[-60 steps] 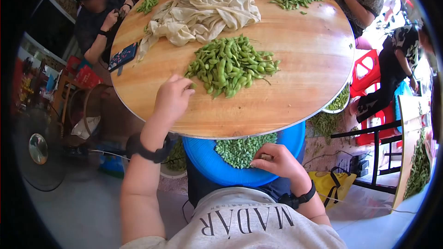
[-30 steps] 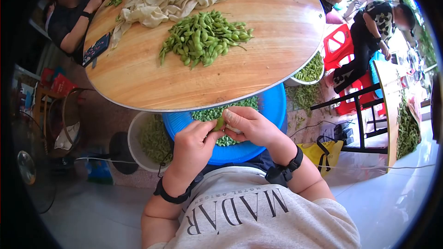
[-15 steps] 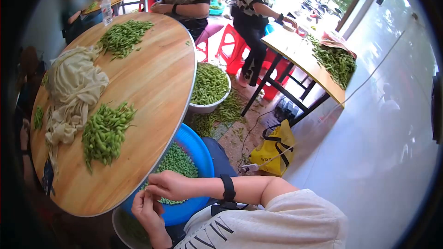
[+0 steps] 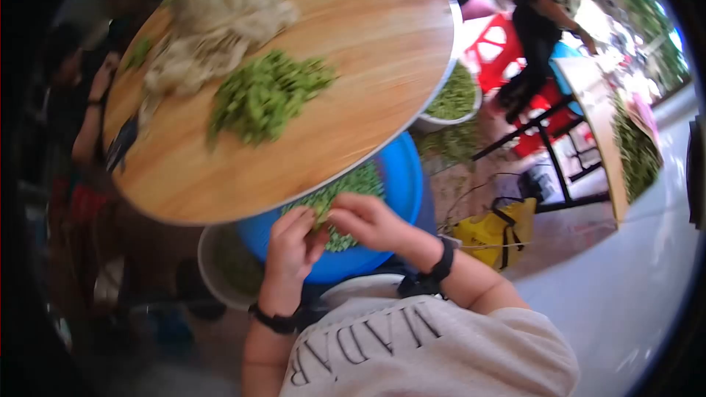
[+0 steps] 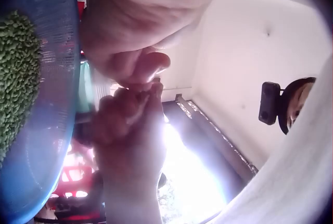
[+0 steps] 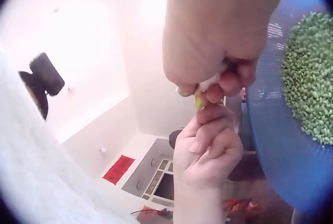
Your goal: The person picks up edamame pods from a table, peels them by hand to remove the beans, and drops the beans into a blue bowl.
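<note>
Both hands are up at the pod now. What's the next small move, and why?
Probably squeeze the green pod so any beans inside drop into the blue basin: the left hand and right hand meet at it with curled fingers, they appear over the basin in the head view, and loose green beans already lie there.

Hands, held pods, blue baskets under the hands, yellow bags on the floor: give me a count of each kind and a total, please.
Left hand and right hand: 2
Green pod pinched between them: 1
Blue basket: 1
Yellow bag: 1
Total: 5
</note>
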`<state>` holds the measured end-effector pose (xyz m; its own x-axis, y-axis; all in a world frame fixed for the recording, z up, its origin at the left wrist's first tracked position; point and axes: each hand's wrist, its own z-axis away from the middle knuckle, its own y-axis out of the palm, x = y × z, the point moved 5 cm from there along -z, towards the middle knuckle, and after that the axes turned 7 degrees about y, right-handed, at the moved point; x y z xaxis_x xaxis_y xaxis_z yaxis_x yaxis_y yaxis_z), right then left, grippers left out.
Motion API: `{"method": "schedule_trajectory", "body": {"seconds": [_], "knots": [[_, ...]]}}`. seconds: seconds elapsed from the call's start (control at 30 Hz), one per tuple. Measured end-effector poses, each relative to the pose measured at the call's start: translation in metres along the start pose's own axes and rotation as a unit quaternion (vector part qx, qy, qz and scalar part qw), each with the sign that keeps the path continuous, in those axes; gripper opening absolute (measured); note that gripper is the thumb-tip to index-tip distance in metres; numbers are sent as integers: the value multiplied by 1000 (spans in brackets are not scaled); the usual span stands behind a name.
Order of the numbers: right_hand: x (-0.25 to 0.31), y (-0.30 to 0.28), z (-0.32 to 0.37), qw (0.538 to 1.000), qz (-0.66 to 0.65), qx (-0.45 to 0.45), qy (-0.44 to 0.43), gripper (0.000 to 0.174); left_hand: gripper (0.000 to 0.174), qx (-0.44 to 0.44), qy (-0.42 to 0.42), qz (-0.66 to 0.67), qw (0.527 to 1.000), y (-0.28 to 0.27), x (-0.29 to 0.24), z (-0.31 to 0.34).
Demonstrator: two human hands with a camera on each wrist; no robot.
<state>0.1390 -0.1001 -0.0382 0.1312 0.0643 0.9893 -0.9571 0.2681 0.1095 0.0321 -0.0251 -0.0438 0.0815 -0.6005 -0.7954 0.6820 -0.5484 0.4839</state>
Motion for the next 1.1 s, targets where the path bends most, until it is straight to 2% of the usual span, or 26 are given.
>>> {"method": "schedule_trajectory", "body": {"seconds": [0.03, 0.1, 0.2, 0.3, 0.33, 0.43, 0.47, 0.6, 0.73, 0.8, 0.9, 1.0, 1.1], "knots": [[-3, 1, 0, 999, -27, 15, 27, 24, 17, 18, 1, 19, 1000, -3, 1, 0], [-18, -3, -1, 987, -106, 71, 102, 24, 15, 6, 27, -29, 999, -5, -4, 7], [-18, -10, -6, 988, -40, 30, 147, 19, 13, 0, 58, -110, 992, -10, -9, 12], [0, -12, -11, 992, 122, -25, 28, 20, 13, -8, 82, -210, 974, -17, -13, 16], [17, -7, -12, 978, 190, -52, -62, 21, 13, -16, 93, -234, 968, -18, -11, 16], [27, 13, -19, 968, 225, -5, -114, 24, 12, -29, 109, -249, 962, -19, -10, 17], [12, 14, -23, 986, 157, 20, -42, 24, 11, -28, 104, -243, 964, -21, -9, 18], [-6, 24, -23, 991, 93, 91, 14, 24, 12, -45, 68, -145, 986, -32, 4, 19], [-3, 25, -26, 983, 143, 110, 13, 23, 14, -59, 15, -73, 995, -40, 12, 19], [-3, 24, -29, 979, 165, 124, -9, 21, 14, -54, -14, -81, 995, -38, 13, 22], [1, 22, -31, 965, 218, 145, 19, 20, 14, -15, -20, -117, 993, -35, 12, 20], [-6, 27, -30, 932, 334, 119, -70, 19, 13, 16, -20, -170, 985, -36, 13, 19], [-5, 38, -28, 894, 438, 72, -61, 20, 15, 11, -18, -219, 976, -40, 15, 19]]}}
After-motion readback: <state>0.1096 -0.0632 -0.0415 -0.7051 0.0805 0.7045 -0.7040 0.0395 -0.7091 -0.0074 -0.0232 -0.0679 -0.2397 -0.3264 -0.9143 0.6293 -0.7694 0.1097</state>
